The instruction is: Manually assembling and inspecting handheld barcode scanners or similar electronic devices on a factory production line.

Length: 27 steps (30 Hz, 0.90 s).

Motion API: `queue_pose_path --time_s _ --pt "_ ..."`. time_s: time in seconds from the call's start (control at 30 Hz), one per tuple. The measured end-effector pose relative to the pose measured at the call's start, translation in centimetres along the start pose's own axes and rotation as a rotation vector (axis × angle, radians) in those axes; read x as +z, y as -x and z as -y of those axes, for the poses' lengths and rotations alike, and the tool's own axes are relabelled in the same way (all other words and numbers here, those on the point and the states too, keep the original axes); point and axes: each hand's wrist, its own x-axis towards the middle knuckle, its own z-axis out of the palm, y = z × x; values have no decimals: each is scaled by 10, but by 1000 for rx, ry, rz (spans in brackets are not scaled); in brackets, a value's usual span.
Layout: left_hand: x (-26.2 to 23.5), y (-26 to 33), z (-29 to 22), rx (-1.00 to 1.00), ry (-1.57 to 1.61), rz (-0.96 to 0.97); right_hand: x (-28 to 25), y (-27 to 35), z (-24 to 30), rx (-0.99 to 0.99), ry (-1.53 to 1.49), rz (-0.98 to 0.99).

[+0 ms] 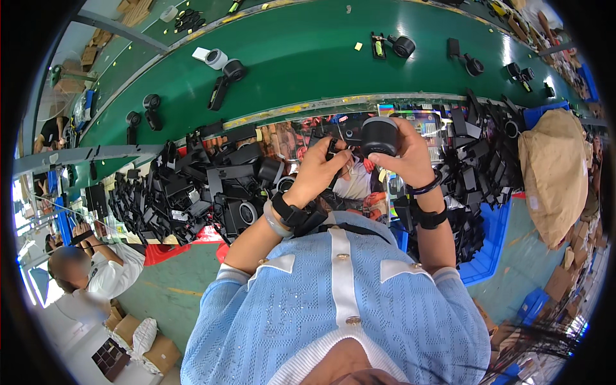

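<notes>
I find the right hand [414,157] with its fingers [408,130] spread moderately wide and wrapped around a black cylindrical unit [379,136] with a grey rim; thumb contact is on its lower side. The left hand [314,172] has its thumb and forefinger nearly together, pinching a slim black part [332,149], just left of the cylindrical unit; I cannot tell its full shape, nor whether the two pieces are joined.

Beneath the fingers, I note a tabletop [353,187] with a colourful printed covering. A heap of black parts [183,186] lies left of the left fingers, a second black heap [475,160] right of the right fingers. Beyond both, a green conveyor belt [301,58] carries spaced black assemblies [404,46]. Well to the right of the right fingers, I record a brown sack [553,176]; nearer, lower right, a blue bin [491,256].
</notes>
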Motion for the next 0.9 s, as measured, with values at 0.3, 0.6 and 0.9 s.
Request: queue_pose_path --time_s 0.3,0.6,0.9 --pt "2 7 -8 62 -608 -36 -16 -17 16 -12 91 257" --pt "16 17 -9 -15 -416 215 -28 -10 17 45 311 464" --pt "14 0 7 -91 -481 301 -3 87 -17 143 42 73"
